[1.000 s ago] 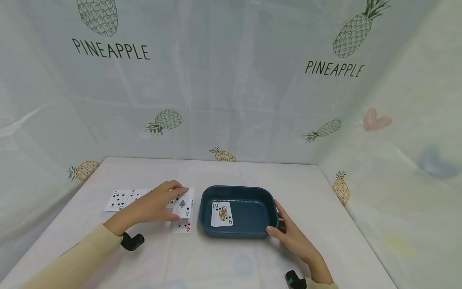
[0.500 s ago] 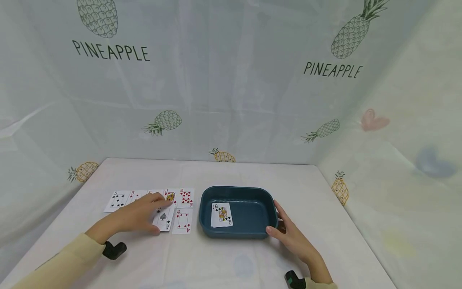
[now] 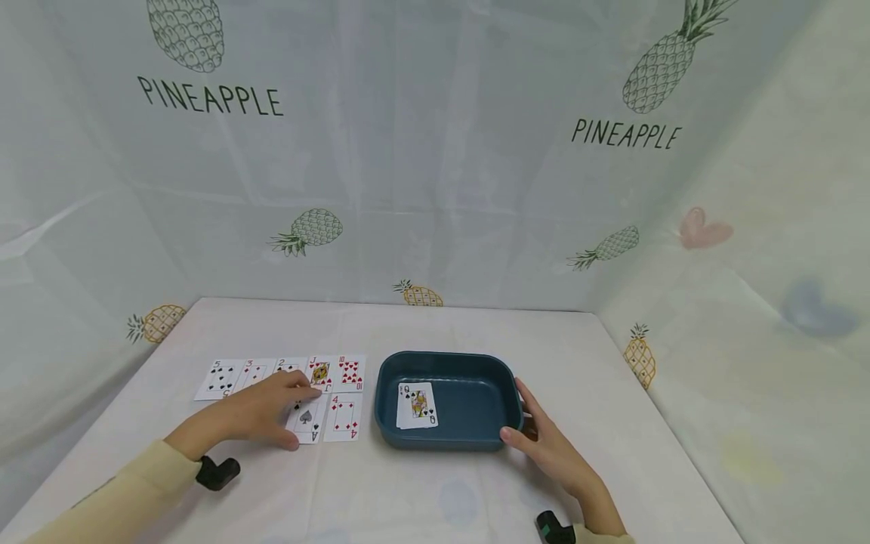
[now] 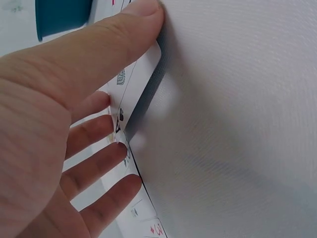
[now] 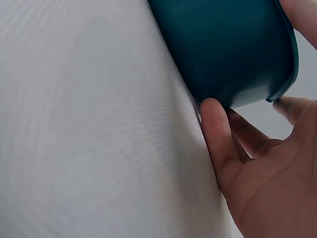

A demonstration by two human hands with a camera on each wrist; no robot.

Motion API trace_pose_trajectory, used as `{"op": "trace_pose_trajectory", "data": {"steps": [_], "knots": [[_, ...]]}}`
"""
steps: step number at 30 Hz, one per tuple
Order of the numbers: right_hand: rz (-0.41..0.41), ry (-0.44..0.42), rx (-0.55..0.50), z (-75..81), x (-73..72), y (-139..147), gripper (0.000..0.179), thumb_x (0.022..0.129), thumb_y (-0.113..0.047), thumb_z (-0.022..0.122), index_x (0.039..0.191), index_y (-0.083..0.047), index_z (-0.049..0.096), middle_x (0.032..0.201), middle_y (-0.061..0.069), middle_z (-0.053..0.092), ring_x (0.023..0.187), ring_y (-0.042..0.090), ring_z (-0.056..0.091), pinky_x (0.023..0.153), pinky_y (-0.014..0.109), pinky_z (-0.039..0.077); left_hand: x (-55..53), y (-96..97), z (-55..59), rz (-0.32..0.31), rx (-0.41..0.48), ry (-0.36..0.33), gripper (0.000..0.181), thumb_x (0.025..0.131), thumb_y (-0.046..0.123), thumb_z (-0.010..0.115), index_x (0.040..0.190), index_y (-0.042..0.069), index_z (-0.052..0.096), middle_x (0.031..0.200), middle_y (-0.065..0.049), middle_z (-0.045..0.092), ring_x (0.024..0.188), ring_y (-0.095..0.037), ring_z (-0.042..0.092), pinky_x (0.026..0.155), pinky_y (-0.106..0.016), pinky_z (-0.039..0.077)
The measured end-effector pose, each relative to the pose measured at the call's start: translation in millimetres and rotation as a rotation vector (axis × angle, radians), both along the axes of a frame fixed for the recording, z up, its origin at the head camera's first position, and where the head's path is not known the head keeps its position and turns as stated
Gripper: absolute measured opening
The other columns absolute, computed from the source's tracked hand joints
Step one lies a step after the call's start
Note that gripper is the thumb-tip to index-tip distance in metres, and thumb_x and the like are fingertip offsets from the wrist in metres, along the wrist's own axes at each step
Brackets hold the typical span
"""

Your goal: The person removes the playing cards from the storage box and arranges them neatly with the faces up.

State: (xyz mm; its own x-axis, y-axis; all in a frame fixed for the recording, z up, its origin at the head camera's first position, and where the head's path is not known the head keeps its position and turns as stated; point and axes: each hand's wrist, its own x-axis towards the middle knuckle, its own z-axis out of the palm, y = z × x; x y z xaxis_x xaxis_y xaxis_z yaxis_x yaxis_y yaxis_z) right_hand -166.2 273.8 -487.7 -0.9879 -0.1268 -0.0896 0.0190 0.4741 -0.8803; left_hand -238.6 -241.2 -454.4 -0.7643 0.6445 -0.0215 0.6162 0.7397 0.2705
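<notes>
My left hand (image 3: 251, 413) holds an ace of spades (image 3: 307, 421) between thumb and fingers, low over the table. In the left wrist view the ace (image 4: 141, 82) is tilted, its near edge raised above a shadow. Right of it lies a four of diamonds (image 3: 343, 418), and behind it a jack (image 3: 319, 373). My right hand (image 3: 563, 459) grips the right end of a dark blue rectangular dish (image 3: 451, 440), thumb at the near corner. In the right wrist view other fingers touch the dish's wall (image 5: 223, 54). A queen card (image 3: 418, 406) lies inside the dish, at its left.
A row of face-up cards runs behind the left hand: a five (image 3: 219, 379), a three of diamonds (image 3: 254, 372), a partly hidden two (image 3: 291, 364), the jack and a ten of hearts (image 3: 350, 374). A white cloth (image 3: 408, 499) covers the table; pineapple-print sheets hang behind.
My left hand has carried the ace left and nearer, from above the four of diamonds to a spot beside it, uncovering the jack and ten. The right hand and dish stay put.
</notes>
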Motion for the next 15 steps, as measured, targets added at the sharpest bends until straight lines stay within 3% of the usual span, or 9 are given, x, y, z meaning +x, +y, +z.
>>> {"op": "trace_pose_trajectory", "data": {"steps": [15], "knots": [[0.005,0.002,-0.015,-1.3,0.2,0.3,0.088,0.102,-0.032,0.071,0.170,-0.040,0.015,0.166,0.022,0.035,0.139,0.035,0.052,0.110,0.056,0.046,1.6,5.0,2.9,-0.009,-0.005,0.031,0.084,0.074,0.049,0.095,0.143,0.010,0.068,0.131,-0.001,0.059,0.118,-0.025,0.056,0.103,-0.051,0.052]]}}
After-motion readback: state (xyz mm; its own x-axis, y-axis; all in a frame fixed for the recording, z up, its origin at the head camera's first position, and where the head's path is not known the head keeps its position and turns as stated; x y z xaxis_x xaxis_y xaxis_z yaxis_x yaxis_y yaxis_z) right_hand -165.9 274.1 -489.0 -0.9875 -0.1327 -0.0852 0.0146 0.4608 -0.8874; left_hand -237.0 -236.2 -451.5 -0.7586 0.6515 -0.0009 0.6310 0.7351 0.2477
